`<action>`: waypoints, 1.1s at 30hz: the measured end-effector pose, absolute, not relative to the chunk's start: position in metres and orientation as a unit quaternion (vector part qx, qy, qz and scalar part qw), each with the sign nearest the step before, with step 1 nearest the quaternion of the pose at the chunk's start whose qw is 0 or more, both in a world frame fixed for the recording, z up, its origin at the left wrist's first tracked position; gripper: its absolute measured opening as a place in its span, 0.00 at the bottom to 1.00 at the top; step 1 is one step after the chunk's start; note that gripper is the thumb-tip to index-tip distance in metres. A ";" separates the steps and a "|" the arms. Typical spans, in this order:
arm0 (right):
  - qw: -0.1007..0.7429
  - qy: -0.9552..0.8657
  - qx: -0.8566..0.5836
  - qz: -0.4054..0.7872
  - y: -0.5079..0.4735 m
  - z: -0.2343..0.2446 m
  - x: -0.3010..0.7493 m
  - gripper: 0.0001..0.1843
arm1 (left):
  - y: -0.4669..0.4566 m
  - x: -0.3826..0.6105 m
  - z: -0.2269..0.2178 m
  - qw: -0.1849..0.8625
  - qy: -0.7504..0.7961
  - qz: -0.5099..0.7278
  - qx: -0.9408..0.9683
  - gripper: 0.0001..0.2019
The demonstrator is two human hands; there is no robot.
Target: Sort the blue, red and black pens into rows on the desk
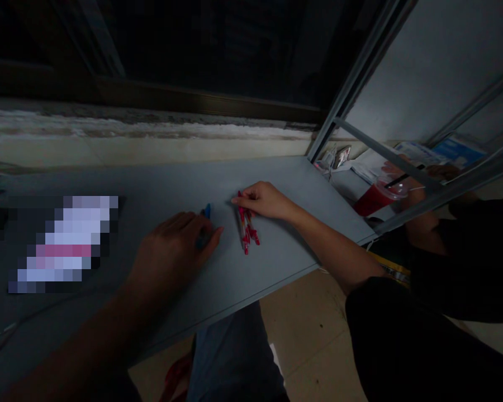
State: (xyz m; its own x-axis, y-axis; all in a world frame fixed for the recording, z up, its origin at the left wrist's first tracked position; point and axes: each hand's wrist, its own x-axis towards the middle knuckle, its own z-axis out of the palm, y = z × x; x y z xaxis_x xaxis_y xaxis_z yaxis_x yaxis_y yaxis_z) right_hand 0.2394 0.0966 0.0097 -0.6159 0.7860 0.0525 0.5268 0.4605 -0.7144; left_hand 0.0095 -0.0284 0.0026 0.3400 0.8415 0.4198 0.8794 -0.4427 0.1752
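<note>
My left hand (171, 245) lies on the grey tabletop (276, 251), its fingers curled over a blue pen (207, 211), whose tip shows beyond them. The rest of that pen is mostly hidden under my fingers. To the right, my right hand (264, 200) rests on the upper ends of several red pens (246, 228), which lie bundled together on the surface. The two hands are a short distance apart.
A pixelated, blurred object (62, 243) lies at the left of the tabletop. Beyond a metal frame (360, 72), another person's hand (396, 173) is near a red cup with a black straw (377, 195). Papers (369, 164) lie behind it.
</note>
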 end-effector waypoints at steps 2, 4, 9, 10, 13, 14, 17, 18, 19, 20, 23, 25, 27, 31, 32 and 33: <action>0.184 -0.839 -0.402 0.316 0.096 0.009 0.239 0.29 | -0.028 0.010 0.005 0.005 -0.576 -0.169 -0.800 0.18; 0.173 -0.843 -0.413 0.297 0.096 0.009 0.239 0.25 | -0.029 0.013 0.006 -0.029 -0.608 -0.116 -0.785 0.17; 0.178 -0.848 -0.403 0.296 0.096 0.011 0.241 0.16 | -0.031 0.020 0.011 -0.031 -0.654 -0.064 -0.753 0.19; 0.182 -0.849 -0.391 0.306 0.096 0.012 0.241 0.15 | -0.031 0.021 0.012 -0.033 -0.660 -0.057 -0.748 0.20; 0.174 -0.851 -0.360 0.339 0.093 0.013 0.240 0.14 | -0.031 0.022 0.016 -0.045 -0.667 -0.037 -0.743 0.19; 0.166 -0.853 -0.354 0.345 0.092 0.013 0.239 0.14 | -0.031 0.022 0.017 -0.046 -0.666 -0.029 -0.744 0.19; 0.144 -0.863 -0.338 0.346 0.089 0.013 0.238 0.14 | -0.031 0.024 0.022 -0.036 -0.670 -0.001 -0.741 0.19; 0.142 -0.866 -0.335 0.342 0.089 0.014 0.237 0.14 | -0.032 0.024 0.024 -0.031 -0.673 0.011 -0.739 0.20; 0.144 -0.868 -0.334 0.338 0.088 0.014 0.237 0.14 | -0.032 0.025 0.026 -0.027 -0.676 0.021 -0.736 0.20; 0.151 -0.868 -0.334 0.336 0.087 0.014 0.237 0.14 | -0.033 0.025 0.027 -0.026 -0.679 0.029 -0.734 0.20; 0.180 -0.862 -0.326 0.344 0.085 0.015 0.236 0.17 | -0.032 0.023 0.028 -0.039 -0.690 0.027 -0.722 0.19; 0.198 -0.857 -0.318 0.354 0.084 0.015 0.236 0.21 | -0.031 0.020 0.027 -0.055 -0.700 -0.006 -0.712 0.19; 0.210 -0.849 -0.308 0.374 0.082 0.015 0.234 0.25 | -0.030 0.017 0.024 -0.071 -0.694 -0.064 -0.714 0.19; 0.198 -0.827 -0.264 0.455 0.075 0.019 0.233 0.30 | -0.031 0.014 0.017 -0.109 -0.601 -0.184 -0.770 0.19; 0.189 -0.820 -0.251 0.479 0.073 0.021 0.233 0.31 | -0.032 0.014 0.015 -0.118 -0.570 -0.206 -0.787 0.19; 0.182 -0.811 -0.243 0.501 0.072 0.023 0.233 0.32 | -0.033 0.015 0.014 -0.123 -0.543 -0.223 -0.800 0.19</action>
State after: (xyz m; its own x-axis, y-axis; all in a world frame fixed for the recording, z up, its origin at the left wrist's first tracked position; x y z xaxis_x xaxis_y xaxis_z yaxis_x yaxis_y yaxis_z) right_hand 0.2335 0.0718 0.0228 -0.8155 0.5764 0.0522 0.2115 0.3806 -0.9002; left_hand 0.0147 -0.0325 0.0136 0.3107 0.9240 0.2227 0.8139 -0.3797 0.4398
